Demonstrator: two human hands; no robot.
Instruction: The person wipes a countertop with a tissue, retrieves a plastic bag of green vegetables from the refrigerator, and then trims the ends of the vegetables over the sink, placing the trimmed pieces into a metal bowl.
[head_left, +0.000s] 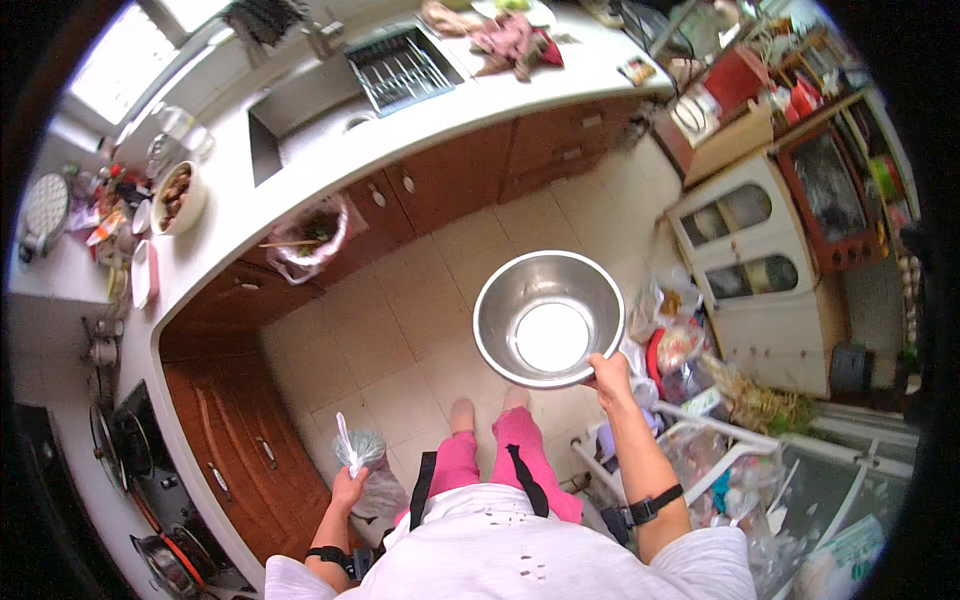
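Observation:
My right hand (609, 375) grips the rim of a stainless steel basin (495, 322), which is held out over the tiled floor. Nothing lies inside the basin, and a bright patch shows on its bottom. On the other side, my left hand (347, 487) is closed around the gathered neck of a clear plastic bag (379, 487). A white tie or handle (343, 431) sticks up from the bag's top. What the bag contains is too blurred to tell.
A white counter (247, 232) curves ahead and left, with a sink (307, 127), a dish rack (401, 71) and a bowl of brown food (178, 199). A lined trash bin (319, 232) hangs at the cabinets. Filled bags (675, 337) and a white metal rack (720, 450) crowd the right.

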